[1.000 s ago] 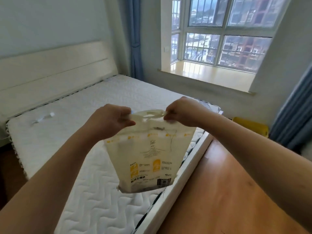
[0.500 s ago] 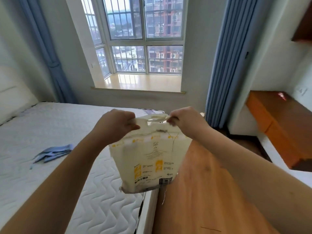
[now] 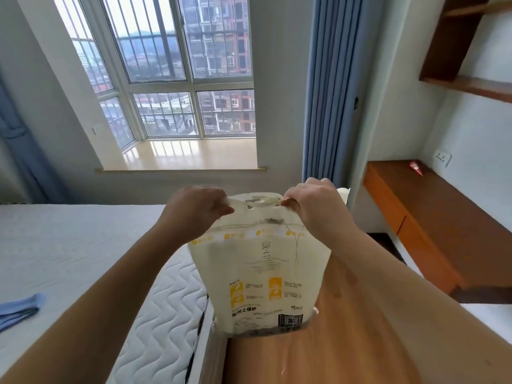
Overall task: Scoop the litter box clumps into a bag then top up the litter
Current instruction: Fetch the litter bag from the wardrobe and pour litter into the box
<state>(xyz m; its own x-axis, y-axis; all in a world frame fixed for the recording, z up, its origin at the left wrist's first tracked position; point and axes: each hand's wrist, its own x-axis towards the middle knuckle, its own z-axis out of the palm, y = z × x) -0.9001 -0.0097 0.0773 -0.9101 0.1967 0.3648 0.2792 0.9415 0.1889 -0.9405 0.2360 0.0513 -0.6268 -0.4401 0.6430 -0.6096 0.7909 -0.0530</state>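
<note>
A cream litter bag (image 3: 260,278) with yellow icons and printed text hangs in the air in front of me, above the bed's edge and the wooden floor. My left hand (image 3: 195,212) grips the left end of its top handle strip. My right hand (image 3: 315,206) grips the right end of the same strip. The strip is stretched between both fists. No litter box or scoop is in view.
A bare white quilted mattress (image 3: 83,259) fills the left, with a blue cloth (image 3: 19,309) on it. A bay window sill (image 3: 182,156) and blue curtain (image 3: 329,92) stand ahead. A brown wooden desk (image 3: 440,212) and shelves are on the right. Wooden floor (image 3: 318,356) lies below.
The view has swung right from the bed toward the window, curtain and desk. Both hands keep their hold on the bag's top, and the bag has travelled with them.
</note>
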